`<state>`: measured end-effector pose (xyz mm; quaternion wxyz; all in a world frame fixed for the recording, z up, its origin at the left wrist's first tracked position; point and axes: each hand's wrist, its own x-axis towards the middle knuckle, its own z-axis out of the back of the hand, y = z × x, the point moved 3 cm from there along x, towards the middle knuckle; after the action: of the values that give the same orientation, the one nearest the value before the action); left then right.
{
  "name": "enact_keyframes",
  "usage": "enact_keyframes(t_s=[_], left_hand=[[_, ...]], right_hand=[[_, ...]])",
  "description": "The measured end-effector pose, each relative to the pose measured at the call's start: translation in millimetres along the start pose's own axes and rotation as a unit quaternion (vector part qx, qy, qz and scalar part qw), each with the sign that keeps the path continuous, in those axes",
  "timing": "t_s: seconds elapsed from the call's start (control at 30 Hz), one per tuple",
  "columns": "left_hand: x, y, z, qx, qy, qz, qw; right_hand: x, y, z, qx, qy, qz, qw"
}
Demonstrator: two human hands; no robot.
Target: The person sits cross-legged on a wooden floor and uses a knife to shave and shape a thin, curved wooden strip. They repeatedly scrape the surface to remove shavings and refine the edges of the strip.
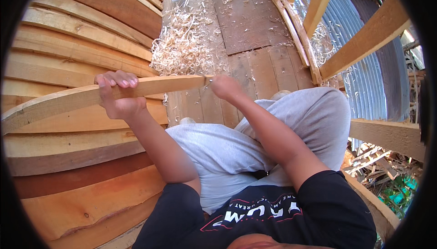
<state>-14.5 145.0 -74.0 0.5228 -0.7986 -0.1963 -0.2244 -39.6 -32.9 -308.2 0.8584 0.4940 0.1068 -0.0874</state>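
A long wooden strip (168,84) reaches from the left rim of the view to the middle, level in front of me. My left hand (119,95) grips it, the thumb below and the fingers curled over its upper edge. At the strip's right end my right hand (225,87) is closed. A small dark edge (207,80) shows between that hand and the wood; whatever the fist holds is mostly hidden behind the fingers. Below the strip are my bent legs in grey trousers (218,146).
Stacked wooden boards (86,160) line the left side. Curly wood shavings (184,44) lie heaped on the plank floor (261,69), beside a small clear cup-like item (179,0). Slanted timber posts (364,35) and corrugated metal sheeting (364,78) stand on the right.
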Motion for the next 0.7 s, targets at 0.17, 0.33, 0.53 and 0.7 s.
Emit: enact_keyframes(t_s=[0.17, 0.33, 0.53, 0.7], left_hand=[[-4, -1, -19, -0.009, 0.04, 0.015, 0.999], [-11, 6, -28, -0.051, 0.0, 0.012, 0.999], [-11, 33, -31, -0.082, 0.008, -0.006, 0.997], [-15, 58, -43, -0.097, 0.023, -0.002, 0.995]], right_hand=[[-22, 60, 51, 0.003, -0.008, -0.03, 1.0], [-17, 90, 131, 0.115, -0.066, -0.005, 0.991], [-2, 43, 145, 0.021, -0.045, 0.069, 0.996], [21, -16, 126, 0.13, -0.106, 0.08, 0.983]])
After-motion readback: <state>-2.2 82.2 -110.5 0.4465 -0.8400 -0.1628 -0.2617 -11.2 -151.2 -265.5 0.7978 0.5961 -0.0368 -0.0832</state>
